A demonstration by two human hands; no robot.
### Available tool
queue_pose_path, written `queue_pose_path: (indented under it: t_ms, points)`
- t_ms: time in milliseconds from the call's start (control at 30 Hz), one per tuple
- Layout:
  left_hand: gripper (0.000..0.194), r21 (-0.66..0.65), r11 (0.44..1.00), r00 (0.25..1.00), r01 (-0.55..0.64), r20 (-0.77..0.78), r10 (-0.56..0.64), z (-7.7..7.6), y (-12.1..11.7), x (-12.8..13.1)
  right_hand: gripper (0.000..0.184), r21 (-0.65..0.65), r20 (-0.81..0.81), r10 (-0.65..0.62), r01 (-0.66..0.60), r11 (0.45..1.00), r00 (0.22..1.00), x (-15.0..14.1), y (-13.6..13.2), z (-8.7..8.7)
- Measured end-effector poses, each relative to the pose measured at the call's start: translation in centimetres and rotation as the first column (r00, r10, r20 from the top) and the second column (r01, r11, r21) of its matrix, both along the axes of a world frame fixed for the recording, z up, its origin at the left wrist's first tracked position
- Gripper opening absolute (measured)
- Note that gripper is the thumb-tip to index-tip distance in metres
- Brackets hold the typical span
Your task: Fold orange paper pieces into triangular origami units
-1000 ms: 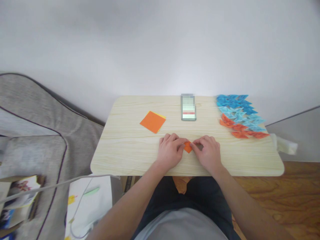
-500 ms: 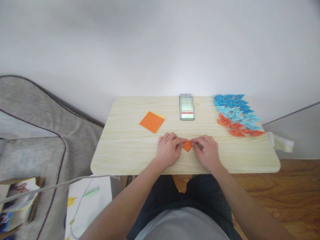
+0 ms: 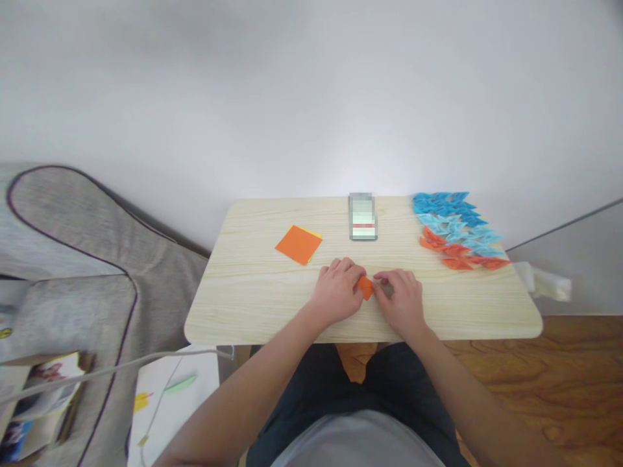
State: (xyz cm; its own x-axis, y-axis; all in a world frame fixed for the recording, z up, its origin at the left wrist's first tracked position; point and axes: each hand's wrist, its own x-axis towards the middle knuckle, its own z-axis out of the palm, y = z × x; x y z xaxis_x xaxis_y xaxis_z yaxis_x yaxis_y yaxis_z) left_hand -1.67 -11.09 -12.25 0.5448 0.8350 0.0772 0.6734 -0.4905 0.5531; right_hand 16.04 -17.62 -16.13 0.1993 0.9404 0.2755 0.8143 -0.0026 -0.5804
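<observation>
A small folded piece of orange paper (image 3: 366,289) lies between my hands near the table's front edge. My left hand (image 3: 339,290) is closed on its left side, with fingers covering part of it. At the paper's right edge, my right hand (image 3: 402,299) has its thumb and index finger curled in a pinch. Exactly how those fingertips meet the edge is too small to make out. Farther back on the left lies a stack of square paper (image 3: 298,245), orange on top with yellow showing beneath.
Rows of folded paper pieces in dark blue (image 3: 448,206), light blue (image 3: 460,230) and orange (image 3: 456,251) lie at the right. A phone (image 3: 363,217) stands at the back of the wooden table (image 3: 253,305). A grey sofa (image 3: 160,285) and a cable (image 3: 160,358) are left.
My left fingers have moved farther over the orange paper, hiding more of its left side. Its visible shape is now smaller. The camera view has shifted slightly.
</observation>
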Motion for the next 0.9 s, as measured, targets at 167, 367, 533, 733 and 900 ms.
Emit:
queue_pose_path:
  t_ms: [167,367,533,733,900]
  points:
    - [0.014,-0.072,0.997,0.993,-0.003,0.114,0.011,0.2,0.6,0.8,0.015,0.032,-0.053,0.015,-0.014,0.999,0.998,0.2,0.0,0.1]
    - [0.006,-0.183,0.983,0.935,0.018,0.350,0.048,-0.7,1.1,1.6,0.020,0.074,-0.177,0.087,-0.075,0.994,0.980,0.4,0.3,0.7]
    - [0.003,-0.155,0.988,0.901,0.017,0.431,0.052,-0.7,0.4,1.7,0.019,0.107,-0.177,0.114,-0.096,0.990,0.978,0.6,0.7,1.4]
    - [0.014,0.020,1.000,0.953,-0.025,0.303,0.017,0.1,-0.8,0.5,0.009,0.099,0.015,0.154,-0.155,0.983,0.988,0.8,0.7,1.1]
    - [0.020,0.082,0.996,0.987,0.040,0.153,-0.053,-0.6,-1.4,-0.7,0.012,0.043,0.114,0.217,-0.223,0.974,0.970,0.5,-0.1,0.3]
